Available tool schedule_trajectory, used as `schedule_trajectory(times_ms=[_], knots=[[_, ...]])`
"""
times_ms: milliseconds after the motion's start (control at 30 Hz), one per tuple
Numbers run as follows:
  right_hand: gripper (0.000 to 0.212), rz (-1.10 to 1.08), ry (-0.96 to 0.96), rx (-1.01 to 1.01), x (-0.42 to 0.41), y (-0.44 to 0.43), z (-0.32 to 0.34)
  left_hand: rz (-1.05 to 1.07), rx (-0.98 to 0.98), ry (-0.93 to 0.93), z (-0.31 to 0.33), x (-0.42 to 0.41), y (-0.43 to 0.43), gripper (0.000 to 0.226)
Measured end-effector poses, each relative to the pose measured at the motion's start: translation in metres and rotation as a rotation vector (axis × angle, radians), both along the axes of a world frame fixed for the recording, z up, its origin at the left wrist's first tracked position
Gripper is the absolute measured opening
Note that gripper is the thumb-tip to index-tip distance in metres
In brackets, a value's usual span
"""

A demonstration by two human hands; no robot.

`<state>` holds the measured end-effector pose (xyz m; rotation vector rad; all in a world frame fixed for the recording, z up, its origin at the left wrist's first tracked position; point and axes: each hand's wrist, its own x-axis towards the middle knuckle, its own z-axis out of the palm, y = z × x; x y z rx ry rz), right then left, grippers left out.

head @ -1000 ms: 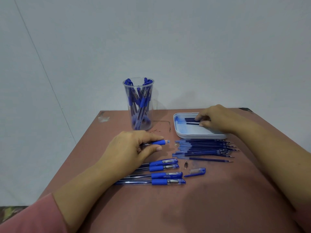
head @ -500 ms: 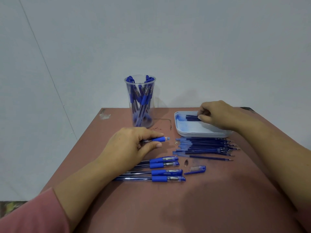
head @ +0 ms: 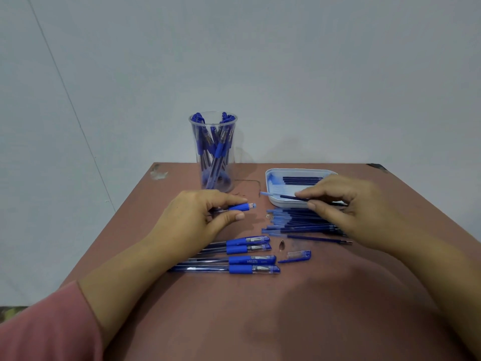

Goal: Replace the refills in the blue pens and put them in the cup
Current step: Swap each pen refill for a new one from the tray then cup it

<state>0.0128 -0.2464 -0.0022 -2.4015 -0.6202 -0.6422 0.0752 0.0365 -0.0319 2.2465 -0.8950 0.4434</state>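
Left hand (head: 192, 220) grip curls round the open pen barrel (head: 240, 206), its mouth facing three o'clock, likely ready for the refill (head: 282, 196) that the right hand (head: 348, 204) grip pinches above the tray (head: 269, 175).

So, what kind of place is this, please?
Probably a simple work station, not clearly a home or an office: a worn brown table before a bare pale wall, with a clear cup of blue pens and a pale tray of refills on it.
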Motion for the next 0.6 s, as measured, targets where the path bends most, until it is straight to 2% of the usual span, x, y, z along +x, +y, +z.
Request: schedule_trajectory(times_ms=[133,600], knots=[[0.033,0.035,0.068,0.054,0.0040,0.0046,-0.0027,-0.003,-0.034,0.028,0.0000,-0.0007,-0.0018,0.041],[0.035,0.073,0.164,0.025,0.0054,0.0061,-0.0054,0.004,-0.109,0.043,0.0002,-0.0040,-0.0038,0.034]])
